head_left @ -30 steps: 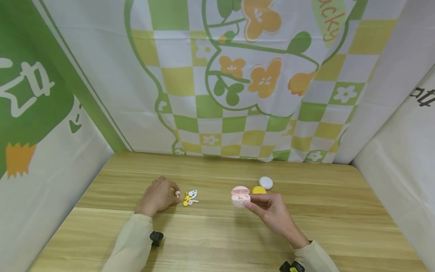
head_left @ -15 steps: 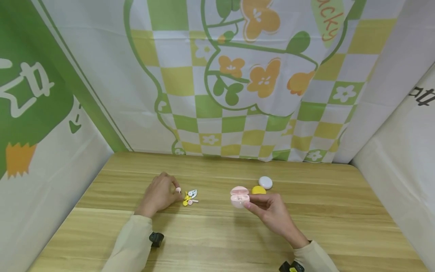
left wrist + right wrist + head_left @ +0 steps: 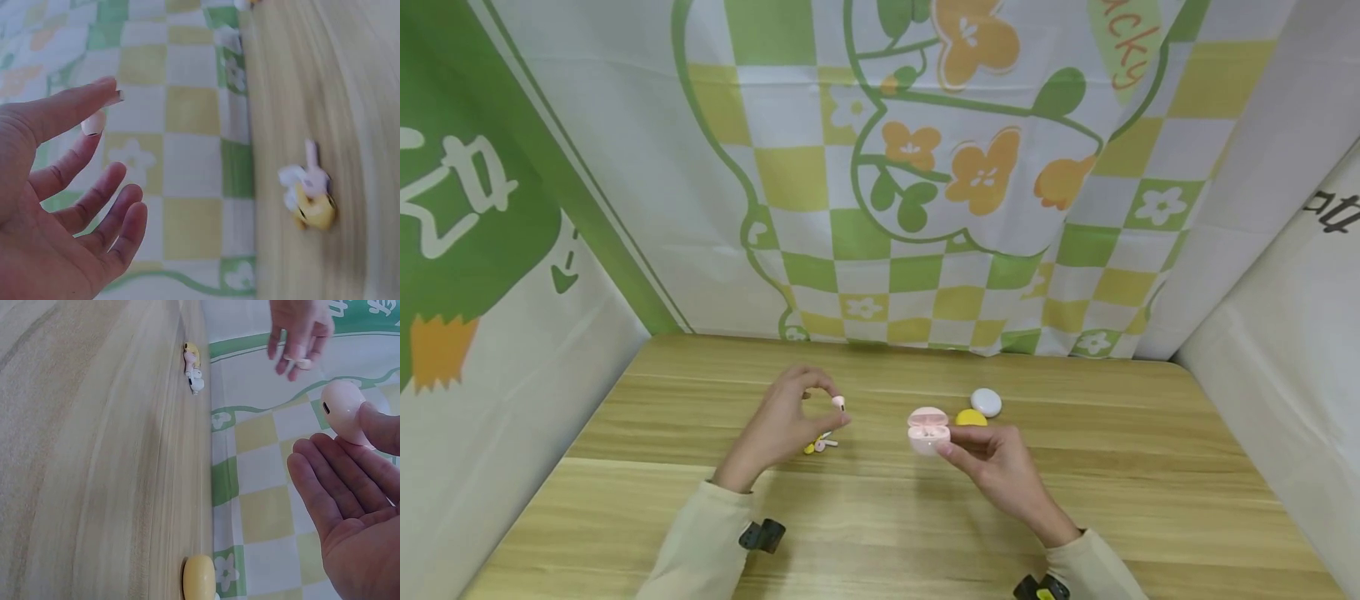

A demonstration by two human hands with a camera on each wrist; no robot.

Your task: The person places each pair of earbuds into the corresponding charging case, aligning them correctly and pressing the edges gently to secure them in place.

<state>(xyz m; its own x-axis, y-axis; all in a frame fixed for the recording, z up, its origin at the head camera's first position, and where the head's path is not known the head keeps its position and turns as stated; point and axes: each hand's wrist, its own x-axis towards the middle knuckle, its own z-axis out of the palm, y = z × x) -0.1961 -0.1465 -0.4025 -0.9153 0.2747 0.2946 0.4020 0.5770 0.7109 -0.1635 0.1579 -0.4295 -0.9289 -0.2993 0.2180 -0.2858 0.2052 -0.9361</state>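
Pink earbud (image 3: 838, 402), pinched at the fingertips of the left hand (image 3: 786, 425) above the wooden table (image 3: 880, 517), left of the open pink case (image 3: 928, 430); its stem direction is too small to judge. Right hand (image 3: 992, 467) grips that case, lid tipped back, sockets barely legible. Loose earbuds (image 3: 818, 444) lie partly hidden beneath the left hand; yellow case (image 3: 972, 417) and white case (image 3: 986, 402) sit just behind the pink case.

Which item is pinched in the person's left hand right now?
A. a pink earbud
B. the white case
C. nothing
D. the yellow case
A: the left hand pinches a pink earbud between thumb and forefinger above the table, while the right hand holds the open pink case.
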